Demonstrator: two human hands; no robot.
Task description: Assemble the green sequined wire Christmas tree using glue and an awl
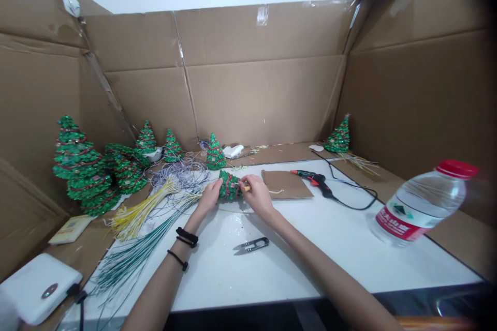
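A small green tinsel Christmas tree (pixel 230 186) with red trim lies between my hands over the white table. My left hand (pixel 210 195) has its fingers closed on the tree's left end. At its right end, my right hand (pixel 257 197) pinches a small orange-tan stick-like piece (pixel 247 188) against or close to the tree; its exact kind is too small to tell. A thin pale strand (pixel 277 191) shows just right of that hand. Black-handled thread snips (pixel 251 245) lie on the table below my hands. My fingertips are partly hidden by the tree.
A hot glue gun (pixel 316 181) rests partly on a cardboard piece (pixel 287 186), its cord trailing right. A water bottle (pixel 419 207) stands at right. Bundles of yellow (pixel 142 212) and green wires (pixel 135 253) lie left, near several finished trees (pixel 81 165). Cardboard walls (pixel 264 88) surround the table.
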